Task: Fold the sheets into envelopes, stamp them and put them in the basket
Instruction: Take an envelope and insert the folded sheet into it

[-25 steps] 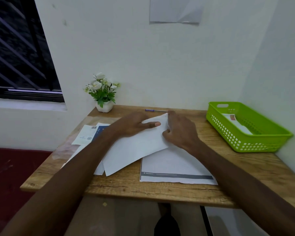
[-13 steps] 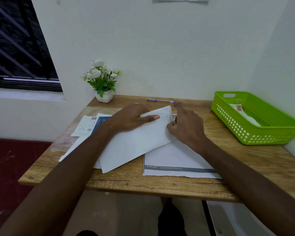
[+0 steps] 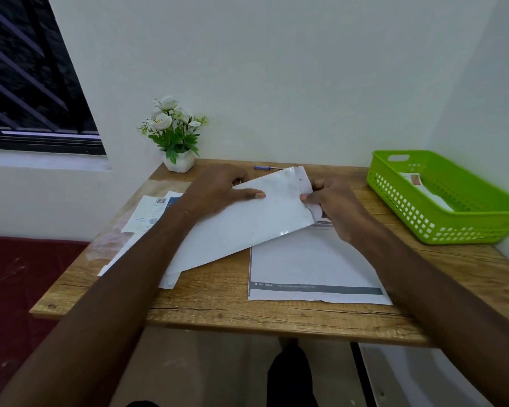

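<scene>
Envelope (image 3: 247,218) now lifted, both hands (image 3: 218,189) (image 3: 332,207) pinching it, sheet (image 3: 314,268) below reads "END GOAL"

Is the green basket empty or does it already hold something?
Not empty. The green basket holds a white envelope with a reddish stamp lying on its floor.

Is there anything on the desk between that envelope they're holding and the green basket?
Nothing visible: only bare wood of the table lies between the envelope, held by both hands, and the green basket.
</scene>
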Action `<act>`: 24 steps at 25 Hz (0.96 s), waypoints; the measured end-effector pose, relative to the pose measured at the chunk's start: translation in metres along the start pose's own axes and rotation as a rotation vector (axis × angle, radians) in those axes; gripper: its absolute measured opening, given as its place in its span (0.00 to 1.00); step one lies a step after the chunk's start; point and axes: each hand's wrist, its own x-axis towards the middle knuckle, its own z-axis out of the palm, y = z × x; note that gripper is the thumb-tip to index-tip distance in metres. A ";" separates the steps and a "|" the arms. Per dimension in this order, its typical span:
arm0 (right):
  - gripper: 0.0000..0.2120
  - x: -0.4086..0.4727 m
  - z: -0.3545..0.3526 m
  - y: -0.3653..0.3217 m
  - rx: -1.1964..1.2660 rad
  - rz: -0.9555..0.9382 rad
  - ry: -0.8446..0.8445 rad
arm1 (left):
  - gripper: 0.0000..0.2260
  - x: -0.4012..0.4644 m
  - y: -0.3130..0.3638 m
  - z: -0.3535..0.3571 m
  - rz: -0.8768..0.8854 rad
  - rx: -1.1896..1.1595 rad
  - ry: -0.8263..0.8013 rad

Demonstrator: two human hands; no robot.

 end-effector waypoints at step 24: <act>0.18 0.008 -0.007 0.008 0.368 0.242 -0.028 | 0.57 -0.010 0.019 0.024 0.012 0.129 -0.209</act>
